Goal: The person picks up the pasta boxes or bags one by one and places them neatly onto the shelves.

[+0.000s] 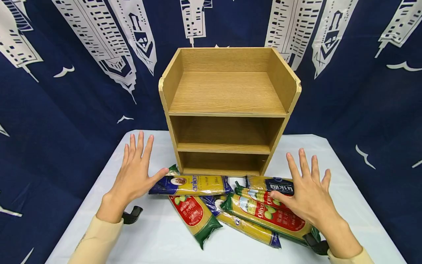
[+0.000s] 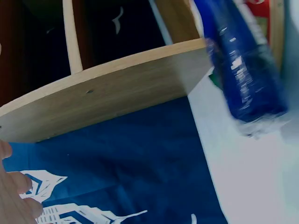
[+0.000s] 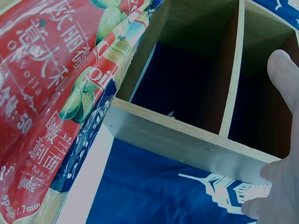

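My left hand [image 1: 133, 178] is spread with straight fingers, its thumb by the left end of a yellow-and-blue spaghetti pack [image 1: 201, 185]. The right hand [image 1: 311, 198], fingers also spread, is over the right end of the pile, its thumb in front of a red spaghetti pack [image 1: 260, 194]; contact cannot be told. Around them lie a larger red-and-green spaghetti pack [image 1: 270, 216], a dark-blue-labelled pack [image 1: 278, 185], another blue-and-yellow pack [image 1: 245, 225] and a slanted red-labelled pack [image 1: 194, 216]. In the left wrist view a blue pack end [image 2: 247, 79] appears blurred.
Behind the packs stands a wooden shelf unit [image 1: 227, 93] with an open top and two compartments below, their insides bare. It rests on a white-covered table [image 1: 148, 234]. A navy cloth [image 1: 99, 110] with white building prints hangs behind. Both wrists wear black straps [image 1: 132, 215].
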A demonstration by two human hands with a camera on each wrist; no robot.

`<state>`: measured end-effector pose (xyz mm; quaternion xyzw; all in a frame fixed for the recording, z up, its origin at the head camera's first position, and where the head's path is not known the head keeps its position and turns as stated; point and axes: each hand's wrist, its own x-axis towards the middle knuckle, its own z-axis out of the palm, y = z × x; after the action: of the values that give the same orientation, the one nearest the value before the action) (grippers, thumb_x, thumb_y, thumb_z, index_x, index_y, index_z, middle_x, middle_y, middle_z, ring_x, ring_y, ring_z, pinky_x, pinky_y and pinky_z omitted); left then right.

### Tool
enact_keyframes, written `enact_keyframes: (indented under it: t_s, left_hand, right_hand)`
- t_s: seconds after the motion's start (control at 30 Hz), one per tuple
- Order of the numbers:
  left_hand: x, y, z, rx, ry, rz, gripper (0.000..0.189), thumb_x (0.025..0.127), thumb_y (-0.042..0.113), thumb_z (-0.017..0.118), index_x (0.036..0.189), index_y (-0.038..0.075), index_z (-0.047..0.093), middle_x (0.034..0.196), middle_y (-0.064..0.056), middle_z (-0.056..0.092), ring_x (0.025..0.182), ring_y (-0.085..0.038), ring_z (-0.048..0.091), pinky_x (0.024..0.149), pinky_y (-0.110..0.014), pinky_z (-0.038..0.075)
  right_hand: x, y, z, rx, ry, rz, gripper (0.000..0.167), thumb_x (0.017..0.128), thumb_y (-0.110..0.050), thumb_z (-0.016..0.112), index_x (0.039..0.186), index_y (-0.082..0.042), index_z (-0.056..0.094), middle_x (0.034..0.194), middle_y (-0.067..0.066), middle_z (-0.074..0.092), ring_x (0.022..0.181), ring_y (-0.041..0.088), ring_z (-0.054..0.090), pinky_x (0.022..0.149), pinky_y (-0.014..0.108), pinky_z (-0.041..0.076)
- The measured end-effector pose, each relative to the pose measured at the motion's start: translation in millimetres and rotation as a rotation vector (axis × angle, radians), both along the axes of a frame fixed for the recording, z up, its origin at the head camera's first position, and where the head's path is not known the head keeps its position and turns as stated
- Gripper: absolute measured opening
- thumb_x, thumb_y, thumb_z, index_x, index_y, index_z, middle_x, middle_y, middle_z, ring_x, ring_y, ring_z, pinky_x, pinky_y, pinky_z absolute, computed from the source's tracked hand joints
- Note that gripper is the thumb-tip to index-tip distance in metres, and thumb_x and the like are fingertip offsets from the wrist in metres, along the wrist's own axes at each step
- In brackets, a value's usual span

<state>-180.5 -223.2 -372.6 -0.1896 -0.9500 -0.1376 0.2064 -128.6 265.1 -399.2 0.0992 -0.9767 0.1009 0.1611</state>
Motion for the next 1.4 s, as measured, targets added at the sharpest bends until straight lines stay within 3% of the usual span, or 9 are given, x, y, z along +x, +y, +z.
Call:
enact_keyframes:
  t_s: [0.2,0.33,0.5,0.67,1.0,1.23,1.4]
  left_hand:
    - [-7.1,-2.1,18.1,0.042,0.078,-0.02,0.104,0.092,0.058,0.063,0.164,0.009,0.007,0.169,-0.015,-0.007,0.154,-0.035,-0.013,0.12,-0.058,0.0]
    - [-12.7,-2.4,30.9,0.072,0.139,-0.041,0.103,0.093,0.064,0.057,0.164,0.009,0.006,0.17,-0.013,-0.005,0.154,-0.035,-0.01,0.121,-0.055,-0.001]
    - [-21.6,-1.5,48.3,0.1,0.245,-0.077,0.104,0.093,0.075,0.041,0.164,0.007,0.008,0.17,-0.013,-0.001,0.155,-0.034,-0.005,0.121,-0.055,0.002]
    - [-31.9,-0.2,64.5,0.12,0.321,-0.104,0.103,0.093,0.075,0.039,0.164,0.005,0.01,0.17,-0.014,0.003,0.155,-0.033,-0.001,0.121,-0.054,0.006]
    - [-48.0,3.5,84.6,0.149,0.356,-0.129,0.103,0.093,0.073,0.041,0.163,0.003,0.012,0.17,-0.013,0.006,0.155,-0.03,0.002,0.122,-0.049,0.01]
    - [-56.8,8.2,96.4,0.214,0.389,-0.202,0.1,0.095,0.068,0.046,0.162,0.001,0.015,0.17,-0.013,0.01,0.155,-0.029,0.008,0.122,-0.047,0.015]
    - [-65.7,9.9,98.7,0.283,0.375,-0.252,0.1,0.094,0.068,0.049,0.162,0.001,0.016,0.169,-0.011,0.014,0.155,-0.025,0.014,0.122,-0.043,0.015]
  right_hand:
    - [-0.1,3,2.4,-0.018,0.002,-0.003,0.124,0.075,-0.074,0.072,0.166,-0.021,0.006,0.17,0.009,-0.011,0.15,0.048,-0.012,0.101,0.085,0.004]
    - [0.0,7,3.1,-0.028,0.0,0.006,0.126,0.074,-0.074,0.073,0.166,-0.021,0.004,0.17,0.01,-0.01,0.15,0.052,-0.006,0.098,0.086,0.013]
    - [-1.7,10,2.9,-0.041,-0.004,0.023,0.13,0.072,-0.07,0.077,0.165,-0.019,0.003,0.17,0.014,-0.007,0.147,0.059,0.004,0.096,0.086,0.017]
    - [-3.1,14,4.0,-0.057,-0.023,0.029,0.129,0.073,-0.069,0.077,0.165,-0.018,0.002,0.17,0.014,-0.007,0.146,0.061,0.005,0.098,0.085,0.016]
    - [-5.3,27,8.3,-0.102,-0.058,0.021,0.129,0.075,-0.067,0.077,0.165,-0.017,-0.001,0.17,0.012,-0.011,0.148,0.058,-0.002,0.1,0.083,0.015]
    - [-10.3,39,11.9,-0.14,-0.086,0.036,0.128,0.077,-0.06,0.08,0.165,-0.016,-0.002,0.169,0.016,-0.008,0.148,0.055,-0.005,0.107,0.079,0.006]
    - [-13.3,44,12.2,-0.143,-0.112,0.037,0.13,0.076,-0.059,0.082,0.165,-0.016,-0.002,0.169,0.015,-0.007,0.151,0.051,-0.002,0.104,0.081,0.012]
